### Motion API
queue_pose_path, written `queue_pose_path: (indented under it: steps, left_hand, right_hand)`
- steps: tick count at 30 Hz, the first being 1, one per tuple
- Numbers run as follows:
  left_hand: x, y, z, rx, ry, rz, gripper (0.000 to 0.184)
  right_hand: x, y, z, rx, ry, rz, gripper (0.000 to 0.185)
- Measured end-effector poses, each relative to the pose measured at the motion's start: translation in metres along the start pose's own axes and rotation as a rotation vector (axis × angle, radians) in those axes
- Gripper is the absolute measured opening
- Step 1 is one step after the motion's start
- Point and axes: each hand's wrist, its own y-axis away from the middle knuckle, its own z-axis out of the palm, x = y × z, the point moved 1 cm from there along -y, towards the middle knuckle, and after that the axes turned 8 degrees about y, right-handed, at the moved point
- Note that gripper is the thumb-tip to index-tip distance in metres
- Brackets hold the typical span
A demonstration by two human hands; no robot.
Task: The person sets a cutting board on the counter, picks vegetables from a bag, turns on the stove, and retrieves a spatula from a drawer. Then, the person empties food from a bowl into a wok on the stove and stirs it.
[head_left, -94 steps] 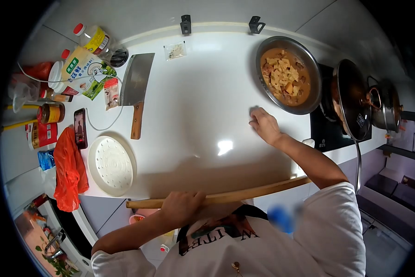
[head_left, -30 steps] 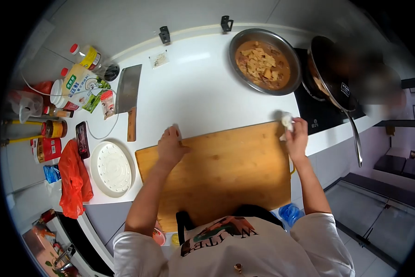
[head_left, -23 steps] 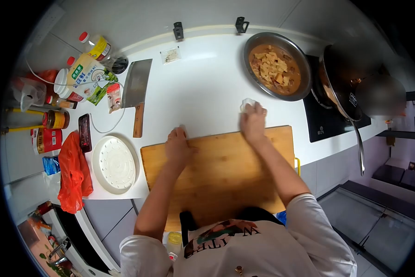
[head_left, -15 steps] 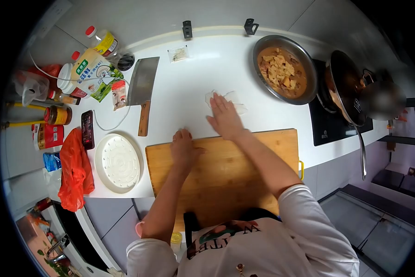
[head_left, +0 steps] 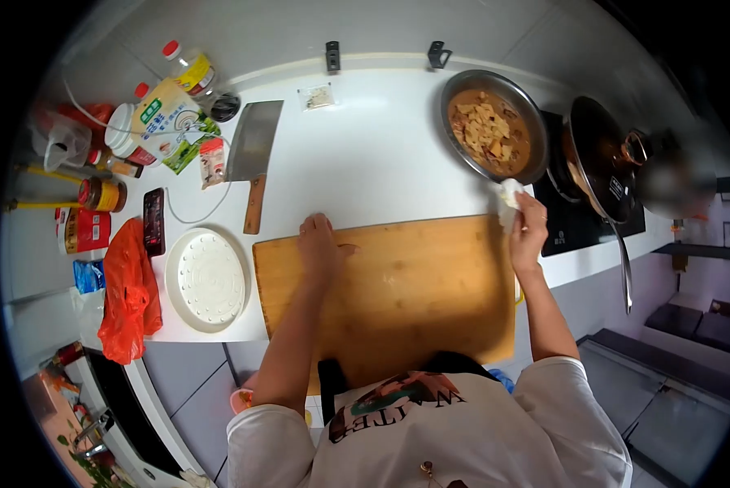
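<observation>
My right hand (head_left: 529,232) is closed on a crumpled white tissue (head_left: 509,199), held up by the front rim of a metal basin (head_left: 454,145). Chunky food in brownish liquid (head_left: 487,130) sits in that basin. Below the wrist lies the right edge of a wooden cutting board (head_left: 406,301). My left hand (head_left: 320,248) rests at the board's back left corner, thumb spread to the side and fingertips reaching past the back edge; it holds nothing that I can see. Left of it, a cleaver (head_left: 255,142) lies flat on the white counter (head_left: 365,163).
A white perforated tray (head_left: 210,281), a phone (head_left: 154,221) and a red plastic bag (head_left: 129,293) lie at left. Bottles and seasoning packs (head_left: 166,122) crowd the back left. At right, a wok (head_left: 597,163) stands on a black cooktop (head_left: 572,232). A small packet (head_left: 316,97) lies near the wall.
My right hand has moved right, from the middle of the counter to beside the basin, and the tissue, flat before, is now bunched and lifted. My left hand stays near the same corner.
</observation>
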Motion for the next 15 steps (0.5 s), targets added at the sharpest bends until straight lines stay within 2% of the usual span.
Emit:
queue_pose_path:
  steps: [4,6,8,10,12,15]
  left_hand:
    - [0.003,-0.007,0.001,0.008,-0.030,0.016,0.059]
    - [0.001,-0.009,0.003,0.017,-0.028,0.041,0.060]
    - [0.000,-0.012,0.007,0.029,-0.025,0.071,0.061]
    - [0.000,-0.010,0.008,0.056,-0.004,0.030,0.057]
    - [0.003,-0.005,0.009,0.078,0.014,0.035,0.054]
    - [-0.003,0.014,0.000,0.106,0.043,0.054,0.048]
  right_hand:
    - [0.079,0.031,-0.014,0.113,0.091,0.158,0.039]
    - [0.109,0.044,-0.014,0.076,0.159,0.181,0.038]
    - [0.127,0.057,-0.008,-0.177,0.572,0.166,0.039]
    - [0.106,0.050,-0.015,-0.134,0.496,0.173,0.043]
    - [0.087,0.052,-0.016,-0.237,0.234,0.269,0.040]
    - [0.076,0.078,-0.018,-0.330,0.206,0.379,0.034]
